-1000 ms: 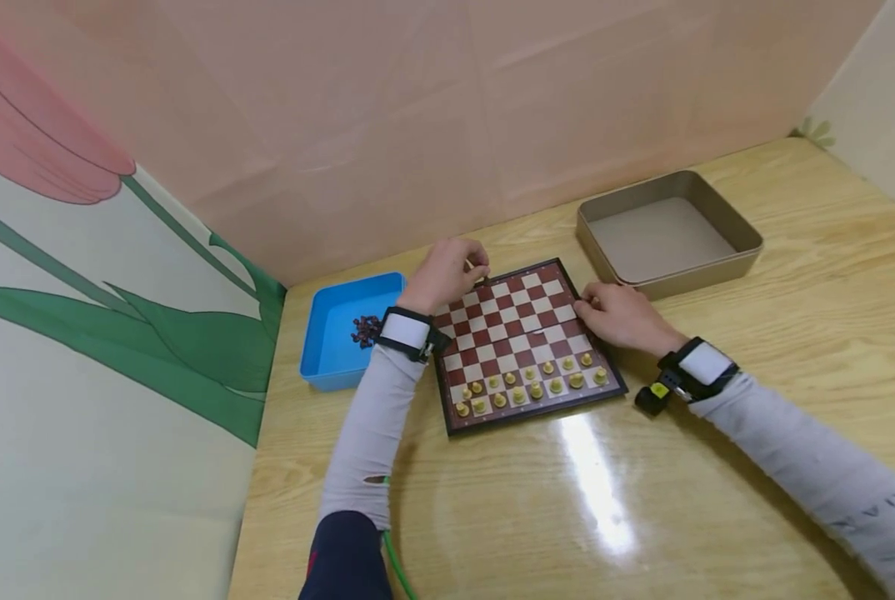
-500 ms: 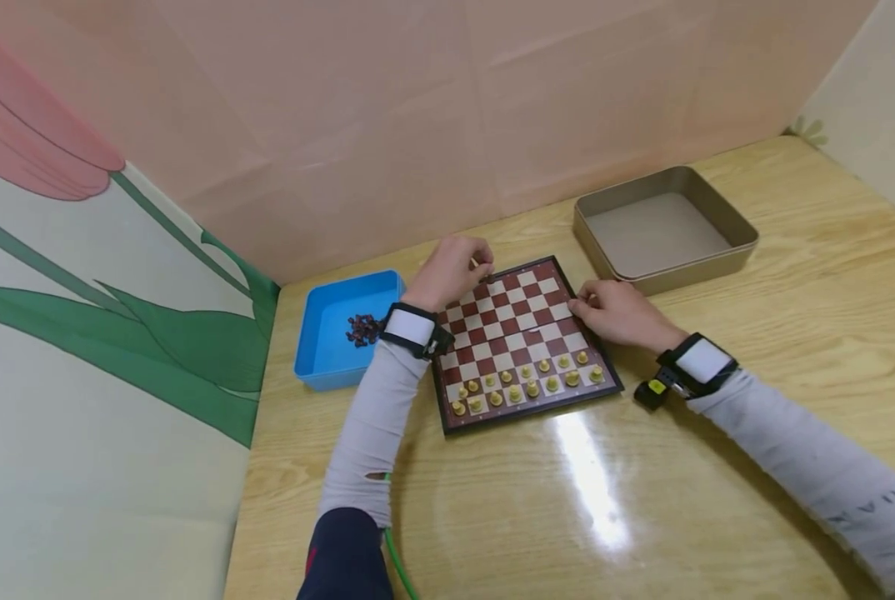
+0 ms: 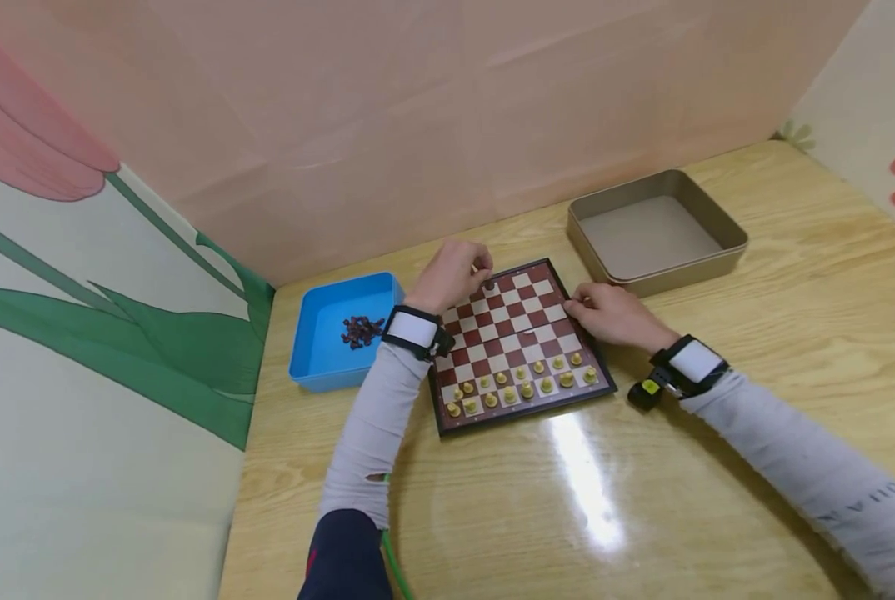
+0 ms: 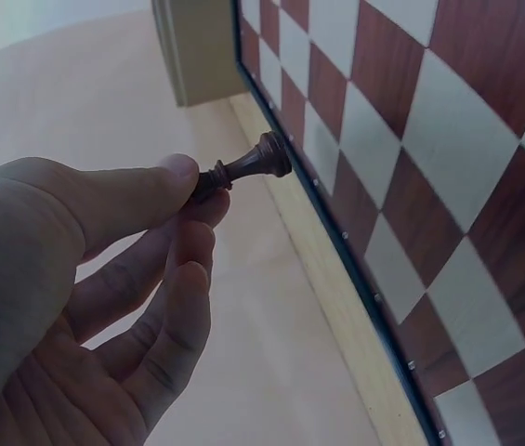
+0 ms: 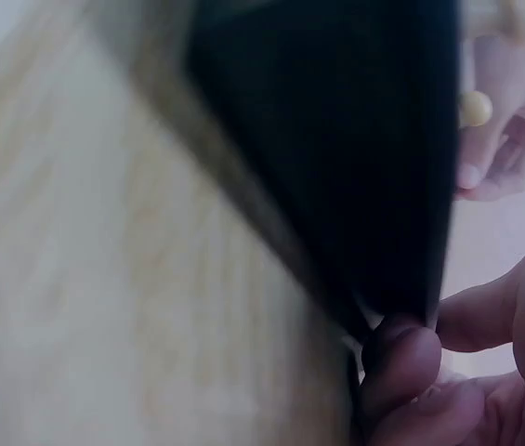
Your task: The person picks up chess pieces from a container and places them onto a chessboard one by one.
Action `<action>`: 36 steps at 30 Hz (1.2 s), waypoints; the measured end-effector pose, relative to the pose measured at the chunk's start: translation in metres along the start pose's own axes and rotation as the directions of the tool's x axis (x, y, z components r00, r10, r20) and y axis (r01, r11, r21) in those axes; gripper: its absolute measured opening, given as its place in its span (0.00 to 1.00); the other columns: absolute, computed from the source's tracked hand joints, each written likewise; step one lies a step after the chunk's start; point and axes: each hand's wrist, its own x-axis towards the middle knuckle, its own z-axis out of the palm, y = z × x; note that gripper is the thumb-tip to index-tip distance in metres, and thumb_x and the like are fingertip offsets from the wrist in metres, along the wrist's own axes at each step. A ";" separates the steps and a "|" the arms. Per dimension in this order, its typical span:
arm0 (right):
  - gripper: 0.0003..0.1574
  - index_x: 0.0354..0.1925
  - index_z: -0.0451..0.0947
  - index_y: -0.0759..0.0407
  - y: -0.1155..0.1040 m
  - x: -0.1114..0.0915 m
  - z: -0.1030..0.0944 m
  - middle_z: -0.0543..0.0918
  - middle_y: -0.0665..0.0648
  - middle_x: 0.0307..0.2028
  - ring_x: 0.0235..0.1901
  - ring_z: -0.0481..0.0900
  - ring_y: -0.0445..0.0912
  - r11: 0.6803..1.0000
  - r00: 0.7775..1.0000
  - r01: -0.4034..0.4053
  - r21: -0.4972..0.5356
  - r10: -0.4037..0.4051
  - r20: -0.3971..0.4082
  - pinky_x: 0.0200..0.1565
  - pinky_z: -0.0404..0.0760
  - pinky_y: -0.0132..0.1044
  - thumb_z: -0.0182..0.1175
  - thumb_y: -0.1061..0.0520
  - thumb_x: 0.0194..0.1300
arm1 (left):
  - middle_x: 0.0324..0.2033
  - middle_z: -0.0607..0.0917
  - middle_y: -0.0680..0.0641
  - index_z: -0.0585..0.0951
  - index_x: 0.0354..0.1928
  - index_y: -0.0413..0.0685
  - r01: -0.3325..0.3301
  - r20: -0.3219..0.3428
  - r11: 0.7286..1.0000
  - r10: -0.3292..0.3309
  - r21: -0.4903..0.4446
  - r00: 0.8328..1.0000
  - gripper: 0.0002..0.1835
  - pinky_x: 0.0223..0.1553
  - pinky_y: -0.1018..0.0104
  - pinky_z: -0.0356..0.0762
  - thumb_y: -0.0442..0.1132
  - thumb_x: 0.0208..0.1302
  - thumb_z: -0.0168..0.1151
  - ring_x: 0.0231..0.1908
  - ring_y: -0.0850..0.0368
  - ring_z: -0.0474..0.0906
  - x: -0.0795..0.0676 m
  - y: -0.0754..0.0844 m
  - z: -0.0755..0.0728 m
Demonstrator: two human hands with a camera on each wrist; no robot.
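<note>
My left hand (image 3: 451,271) pinches a dark chess piece (image 4: 248,167) between thumb and fingers; its flared base points at the chessboard's border in the left wrist view. In the head view this hand is over the far edge of the red-and-white chessboard (image 3: 518,315). My right hand (image 3: 616,315) grips the board's right edge, thumb on the upper side and fingers at the dark side wall (image 5: 336,139). Yellow chess pieces (image 3: 526,389) stand in two rows along the near side of the board.
Left of the board, a blue tray (image 3: 302,333) holds a pile of dark chess pieces (image 3: 361,332). A brown rectangular box (image 3: 661,271) lies behind the right hand. The wooden table (image 3: 492,508) meets a pink backdrop at the rear.
My left hand has shifted slightly right along the board's far edge with the dark piece. My right hand keeps its grip on the board's edge. The head view has drifted a little.
</note>
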 end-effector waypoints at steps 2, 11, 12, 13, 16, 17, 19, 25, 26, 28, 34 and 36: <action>0.22 0.47 0.80 0.62 0.000 0.000 0.000 0.81 0.57 0.28 0.24 0.76 0.49 0.997 0.999 -0.024 0.068 0.021 0.037 0.25 0.72 0.40 0.53 0.44 0.84 | 0.45 0.90 0.50 0.89 0.49 0.46 0.006 0.000 1.000 -0.006 0.006 1.000 0.08 0.43 0.65 0.81 0.40 0.79 0.64 0.41 0.58 0.83 -0.001 -0.002 0.002; 0.22 0.55 0.80 0.63 0.001 -0.006 0.002 0.78 0.52 0.21 0.17 0.72 0.42 0.941 0.992 -0.125 0.314 0.113 0.055 0.21 0.72 0.37 0.56 0.45 0.83 | 0.45 0.89 0.49 0.88 0.49 0.47 0.021 -0.018 1.000 -0.021 -0.009 1.000 0.08 0.44 0.64 0.82 0.40 0.79 0.64 0.42 0.57 0.83 -0.004 -0.002 0.005; 0.22 0.56 0.80 0.63 0.001 -0.007 0.003 0.79 0.51 0.21 0.18 0.73 0.42 0.936 0.992 -0.126 0.330 0.119 0.041 0.21 0.72 0.37 0.57 0.46 0.82 | 0.45 0.89 0.49 0.88 0.49 0.47 0.020 -0.019 1.000 -0.020 -0.011 1.000 0.08 0.44 0.64 0.82 0.40 0.79 0.64 0.42 0.57 0.83 -0.005 -0.001 0.005; 0.22 0.57 0.79 0.64 0.001 -0.008 0.004 0.79 0.51 0.22 0.18 0.73 0.42 0.928 0.992 -0.127 0.351 0.125 0.029 0.21 0.71 0.37 0.58 0.46 0.82 | 0.46 0.89 0.49 0.88 0.50 0.47 0.022 -0.017 1.000 -0.022 -0.011 1.000 0.08 0.43 0.64 0.82 0.40 0.79 0.64 0.42 0.57 0.83 -0.005 -0.001 0.005; 0.22 0.58 0.79 0.64 0.001 -0.011 0.009 0.81 0.53 0.26 0.22 0.75 0.41 0.918 0.990 -0.117 0.378 0.138 -0.028 0.24 0.73 0.35 0.60 0.48 0.81 | 0.46 0.89 0.49 0.88 0.50 0.47 0.024 -0.015 1.000 -0.024 -0.009 1.000 0.08 0.43 0.64 0.82 0.40 0.79 0.64 0.42 0.57 0.83 -0.005 -0.002 0.006; 0.22 0.58 0.79 0.65 0.000 -0.012 0.010 0.82 0.55 0.29 0.23 0.76 0.41 0.916 0.989 -0.112 0.385 0.140 -0.045 0.25 0.74 0.35 0.60 0.48 0.81 | 0.46 0.89 0.49 0.88 0.50 0.48 0.025 -0.013 1.000 -0.025 -0.007 1.000 0.08 0.43 0.64 0.82 0.41 0.79 0.64 0.42 0.57 0.83 -0.005 -0.002 0.006; 0.21 0.58 0.80 0.65 -0.002 -0.014 0.014 0.84 0.59 0.35 0.28 0.78 0.42 0.924 0.987 -0.091 0.372 0.134 -0.092 0.29 0.77 0.33 0.61 0.49 0.80 | 0.47 0.89 0.49 0.88 0.50 0.48 0.026 -0.007 1.000 -0.026 -0.008 1.000 0.08 0.43 0.64 0.82 0.41 0.79 0.64 0.42 0.57 0.83 -0.005 -0.002 0.007; 0.21 0.60 0.80 0.66 -0.005 -0.015 0.026 0.88 0.66 0.45 0.41 0.83 0.48 0.954 0.966 0.012 0.300 0.067 -0.250 0.40 0.75 0.28 0.63 0.52 0.78 | 0.46 0.89 0.50 0.88 0.49 0.49 0.033 -0.016 0.999 -0.033 -0.006 0.999 0.07 0.43 0.64 0.81 0.41 0.79 0.64 0.42 0.57 0.83 -0.005 -0.004 0.006; 0.21 0.60 0.79 0.66 -0.005 -0.015 0.028 0.88 0.65 0.45 0.41 0.83 0.49 0.954 0.962 0.024 0.299 0.059 -0.265 0.40 0.75 0.28 0.63 0.53 0.78 | 0.46 0.89 0.50 0.88 0.49 0.49 0.034 -0.019 0.999 -0.034 -0.004 0.999 0.07 0.43 0.64 0.81 0.41 0.78 0.64 0.42 0.57 0.82 -0.005 -0.004 0.006; 0.19 0.60 0.80 0.65 -0.006 -0.014 0.029 0.89 0.65 0.44 0.40 0.84 0.49 0.952 0.957 0.032 0.303 0.059 -0.284 0.40 0.75 0.28 0.63 0.55 0.78 | 0.45 0.89 0.50 0.88 0.48 0.49 0.032 -0.024 0.999 -0.032 -0.002 0.999 0.07 0.43 0.64 0.82 0.40 0.78 0.65 0.42 0.57 0.83 -0.005 -0.005 0.005; 0.19 0.59 0.80 0.65 -0.006 -0.012 0.032 0.88 0.64 0.43 0.40 0.84 0.48 0.953 0.955 0.023 0.301 0.068 -0.288 0.42 0.75 0.30 0.62 0.55 0.77 | 0.46 0.89 0.49 0.89 0.49 0.47 0.042 -0.008 0.999 -0.042 -0.005 0.999 0.07 0.43 0.63 0.82 0.40 0.78 0.65 0.42 0.56 0.83 -0.005 -0.005 0.006; 0.18 0.59 0.81 0.65 -0.006 -0.012 0.033 0.88 0.64 0.43 0.41 0.84 0.49 0.953 0.955 0.023 0.302 0.069 -0.290 0.43 0.75 0.30 0.62 0.55 0.77 | 0.46 0.89 0.49 0.89 0.49 0.47 0.042 -0.005 0.999 -0.042 -0.004 0.999 0.08 0.43 0.63 0.82 0.40 0.78 0.65 0.42 0.56 0.83 -0.005 -0.005 0.006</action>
